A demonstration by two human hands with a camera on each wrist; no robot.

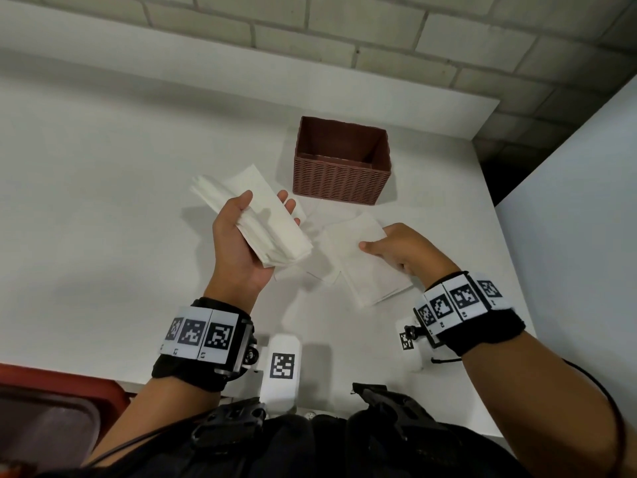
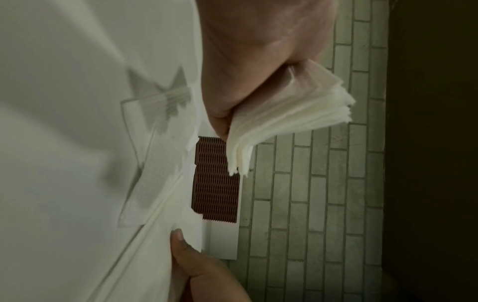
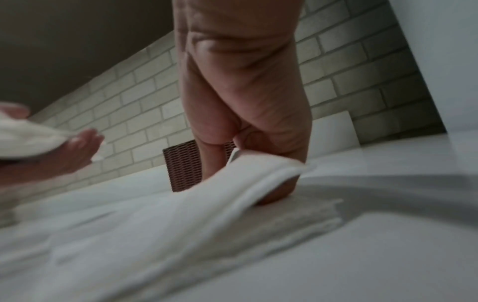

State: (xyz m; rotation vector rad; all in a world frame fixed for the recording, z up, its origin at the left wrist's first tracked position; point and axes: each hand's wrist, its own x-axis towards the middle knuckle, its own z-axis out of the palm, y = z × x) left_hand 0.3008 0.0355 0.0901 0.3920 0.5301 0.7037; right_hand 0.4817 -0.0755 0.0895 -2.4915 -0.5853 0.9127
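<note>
A white table [image 1: 103, 167] stands against a brick wall [image 1: 413, 46], with a brown basket [image 1: 341, 181] towards the back. The left hand [image 1: 238, 250], palm up in front of the basket, curls its thumb and fingers round a stack [image 1: 275, 232] of napkins. The right hand [image 1: 410, 250] pinches the edge of a napkin [image 1: 365, 263] lying on the table, thumb on top. I'd peel that edge up gently, then lay it square on the stack.

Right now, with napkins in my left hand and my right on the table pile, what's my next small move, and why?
Probably lift the white folded paper napkin that your right hand pinches and lay it onto the white napkin stack your left hand grips: its edge is raised, and the brown woven basket shows nothing inside.
</note>
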